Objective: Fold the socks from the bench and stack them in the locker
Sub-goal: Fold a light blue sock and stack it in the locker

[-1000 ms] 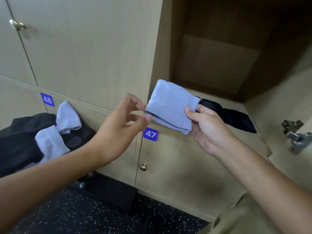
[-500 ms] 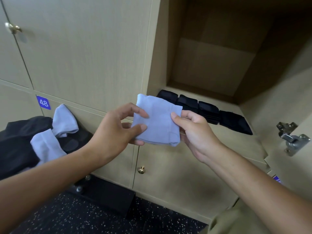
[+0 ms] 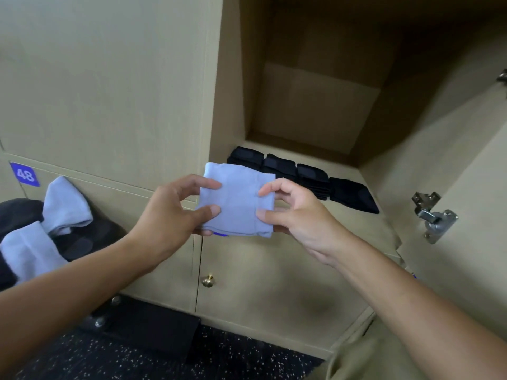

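A folded light-blue sock [image 3: 237,200] is held flat in front of the open locker [image 3: 315,105]. My left hand [image 3: 175,212] pinches its left edge between thumb and fingers. My right hand [image 3: 290,212] pinches its right edge the same way. Behind the sock, several folded black socks [image 3: 301,176] lie in a row along the front of the locker floor. At the far left, loose light-blue socks [image 3: 65,204] rest on a dark heap [image 3: 16,215] on the bench.
The open locker door [image 3: 461,215] with a metal hinge [image 3: 430,215] stands at the right. Closed lockers fill the left; one has a blue label 48 [image 3: 24,174]. A brass knob [image 3: 208,281] sits below my hands. Dark speckled floor [image 3: 137,357] lies beneath.
The sock went from tilted and raised to flat and squared between both hands. My view shifted so the row of black socks in the locker now shows.
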The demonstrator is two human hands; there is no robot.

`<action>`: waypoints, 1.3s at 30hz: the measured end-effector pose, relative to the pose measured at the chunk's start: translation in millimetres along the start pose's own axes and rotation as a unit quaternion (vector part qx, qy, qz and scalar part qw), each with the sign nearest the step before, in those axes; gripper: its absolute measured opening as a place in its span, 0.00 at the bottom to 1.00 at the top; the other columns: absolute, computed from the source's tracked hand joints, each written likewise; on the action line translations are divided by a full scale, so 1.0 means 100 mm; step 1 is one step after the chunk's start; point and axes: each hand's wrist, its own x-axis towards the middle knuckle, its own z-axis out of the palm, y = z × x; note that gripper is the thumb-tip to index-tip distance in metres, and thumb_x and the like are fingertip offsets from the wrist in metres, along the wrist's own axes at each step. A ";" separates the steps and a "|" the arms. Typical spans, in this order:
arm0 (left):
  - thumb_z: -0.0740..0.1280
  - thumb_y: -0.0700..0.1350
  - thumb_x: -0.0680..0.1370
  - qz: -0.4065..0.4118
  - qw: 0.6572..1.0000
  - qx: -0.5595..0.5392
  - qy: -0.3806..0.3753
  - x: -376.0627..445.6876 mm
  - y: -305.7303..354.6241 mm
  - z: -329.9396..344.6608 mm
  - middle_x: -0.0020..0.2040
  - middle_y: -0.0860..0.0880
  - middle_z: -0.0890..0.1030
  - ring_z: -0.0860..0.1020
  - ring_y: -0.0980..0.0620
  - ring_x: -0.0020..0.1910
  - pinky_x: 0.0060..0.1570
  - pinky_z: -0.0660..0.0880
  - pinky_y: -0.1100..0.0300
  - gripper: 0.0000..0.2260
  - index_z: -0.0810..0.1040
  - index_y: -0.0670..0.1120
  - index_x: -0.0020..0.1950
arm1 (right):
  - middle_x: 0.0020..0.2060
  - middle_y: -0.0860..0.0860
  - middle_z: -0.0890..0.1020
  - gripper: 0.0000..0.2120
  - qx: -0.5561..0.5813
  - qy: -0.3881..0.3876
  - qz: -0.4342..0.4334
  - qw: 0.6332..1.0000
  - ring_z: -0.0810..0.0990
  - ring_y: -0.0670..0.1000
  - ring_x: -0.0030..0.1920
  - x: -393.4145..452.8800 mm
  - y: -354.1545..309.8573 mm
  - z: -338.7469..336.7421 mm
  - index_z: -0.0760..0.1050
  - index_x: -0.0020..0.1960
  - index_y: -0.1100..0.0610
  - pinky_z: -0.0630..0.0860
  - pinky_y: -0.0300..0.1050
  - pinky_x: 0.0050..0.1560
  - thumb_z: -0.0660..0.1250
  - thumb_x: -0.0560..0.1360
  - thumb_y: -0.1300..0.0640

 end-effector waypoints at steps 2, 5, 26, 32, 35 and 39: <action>0.73 0.34 0.77 0.004 1.000 0.002 -0.003 0.02 -0.01 0.02 0.59 0.50 0.82 0.85 0.56 0.38 0.34 0.81 0.64 0.13 0.84 0.50 0.56 | 0.63 0.50 0.79 0.22 -0.024 -0.052 0.006 0.998 0.84 0.52 0.52 -0.02 -0.02 -0.11 0.79 0.60 0.50 0.79 0.49 0.61 0.74 0.72 0.70; 0.73 0.33 0.77 0.004 1.000 -0.005 -0.011 0.05 -0.02 0.05 0.59 0.49 0.81 0.85 0.55 0.37 0.34 0.81 0.65 0.13 0.83 0.48 0.57 | 0.67 0.48 0.76 0.28 -0.041 -0.083 0.013 0.996 0.84 0.53 0.53 -0.04 0.00 -0.22 0.79 0.63 0.45 0.74 0.51 0.68 0.78 0.69 0.67; 0.73 0.44 0.78 -0.028 0.974 0.113 -0.193 0.05 -0.20 0.23 0.57 0.56 0.81 0.87 0.50 0.41 0.47 0.82 0.53 0.10 0.80 0.56 0.57 | 0.45 0.45 0.85 0.12 -0.211 0.491 -0.207 0.819 0.82 0.42 0.47 -0.28 -0.04 -0.93 0.74 0.54 0.52 0.72 0.30 0.49 0.69 0.74 0.64; 0.73 0.46 0.78 -0.030 0.972 0.120 -0.198 0.04 -0.21 0.19 0.57 0.56 0.82 0.87 0.51 0.41 0.46 0.82 0.53 0.08 0.80 0.56 0.55 | 0.38 0.46 0.73 0.07 -0.479 0.323 -0.169 0.799 0.75 0.59 0.44 -0.11 0.22 -0.89 0.77 0.52 0.57 0.60 0.44 0.40 0.68 0.75 0.65; 0.73 0.46 0.78 -0.027 0.970 0.130 -0.201 0.04 -0.18 0.18 0.56 0.56 0.83 0.87 0.51 0.41 0.49 0.83 0.50 0.08 0.80 0.56 0.56 | 0.37 0.46 0.74 0.08 -0.560 0.174 -0.083 0.806 0.75 0.58 0.47 -0.03 0.42 -0.67 0.74 0.54 0.55 0.69 0.49 0.42 0.69 0.76 0.62; 0.73 0.46 0.78 -0.023 0.972 0.128 -0.194 0.02 -0.13 0.16 0.55 0.56 0.83 0.87 0.51 0.40 0.51 0.83 0.48 0.08 0.80 0.55 0.56 | 0.49 0.48 0.83 0.13 -0.541 0.168 -0.036 0.823 0.80 0.54 0.53 -0.01 0.51 -0.61 0.72 0.56 0.52 0.75 0.48 0.50 0.71 0.74 0.57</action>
